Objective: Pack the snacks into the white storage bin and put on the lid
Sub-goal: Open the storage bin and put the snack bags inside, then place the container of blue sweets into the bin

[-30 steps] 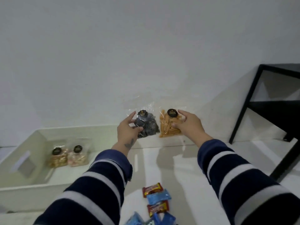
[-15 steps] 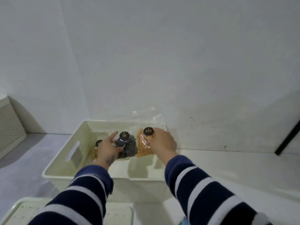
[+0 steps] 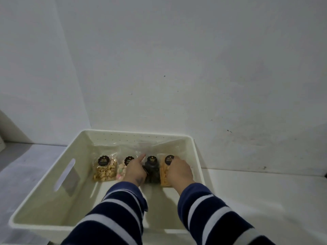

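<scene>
Bags (image 3: 151, 171) now lowered; under fingers (image 3: 174, 160)

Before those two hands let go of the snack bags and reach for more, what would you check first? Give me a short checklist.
1. Dark-snack clear bag down inside the white plastic storage bin: ok, at the back wall.
2. Orange-stick clear bag in the bin too: ok, right of the dark one.
3. Left hand free of its bag: not ok, it touches the dark one.
4. Right hand free: not ok, its fingers curl on the orange bag.
5. Row tidy: ok, the nut bag and pastel-candy bag sit alongside.
6. Lid within reach: cannot tell, none in view.
</scene>
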Tool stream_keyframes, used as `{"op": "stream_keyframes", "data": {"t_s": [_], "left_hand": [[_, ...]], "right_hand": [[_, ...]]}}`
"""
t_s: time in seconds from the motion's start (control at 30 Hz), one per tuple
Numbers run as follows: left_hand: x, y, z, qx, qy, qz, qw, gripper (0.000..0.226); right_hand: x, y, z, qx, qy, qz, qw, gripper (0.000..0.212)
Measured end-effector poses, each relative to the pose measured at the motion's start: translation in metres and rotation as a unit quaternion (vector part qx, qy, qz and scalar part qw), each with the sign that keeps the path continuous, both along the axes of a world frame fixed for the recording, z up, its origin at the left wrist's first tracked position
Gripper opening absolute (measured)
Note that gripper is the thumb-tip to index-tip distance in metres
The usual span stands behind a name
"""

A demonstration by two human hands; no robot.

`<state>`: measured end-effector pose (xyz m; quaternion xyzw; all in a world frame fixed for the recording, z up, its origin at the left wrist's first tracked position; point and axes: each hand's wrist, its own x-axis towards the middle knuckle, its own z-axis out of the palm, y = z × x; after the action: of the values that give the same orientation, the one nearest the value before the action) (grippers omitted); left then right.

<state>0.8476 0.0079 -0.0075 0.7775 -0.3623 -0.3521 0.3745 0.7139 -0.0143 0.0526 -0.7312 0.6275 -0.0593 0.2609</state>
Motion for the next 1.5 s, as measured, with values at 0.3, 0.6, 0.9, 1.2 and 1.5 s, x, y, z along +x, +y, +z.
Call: {"op": "stream_keyframes", "data": {"t_s": [0.3, 0.6, 0.9, 1.2, 1.5], "left_hand": [[0.003, 0.007, 0.035, 0.110, -0.126, -0.054, 0.984, 0.078], [-0.068, 0.052, 0.125, 0.054, -0.197, -0.140, 0.969, 0.047], [-0.226, 0.099, 0.163, 0.023, -0.219, -0.255, 0.942, 0.043], [-0.402, 0.150, 0.107, 0.045, -0.153, -0.289, 0.944, 0.039], [-0.538, 0.198, 0.031, 0.102, -0.131, -0.308, 0.937, 0.055]], "right_hand": [[-0.011, 0.002, 0.025, 0.050, -0.040, 0.017, 0.998, 0.024], [-0.083, 0.045, 0.100, -0.058, -0.131, 0.092, 0.985, 0.043], [-0.262, 0.099, 0.106, -0.021, -0.010, 0.063, 0.998, 0.037], [-0.479, 0.156, 0.047, 0.034, 0.077, 0.029, 0.996, 0.041], [-0.664, 0.192, -0.010, 0.073, 0.072, -0.056, 0.993, 0.040]]}}
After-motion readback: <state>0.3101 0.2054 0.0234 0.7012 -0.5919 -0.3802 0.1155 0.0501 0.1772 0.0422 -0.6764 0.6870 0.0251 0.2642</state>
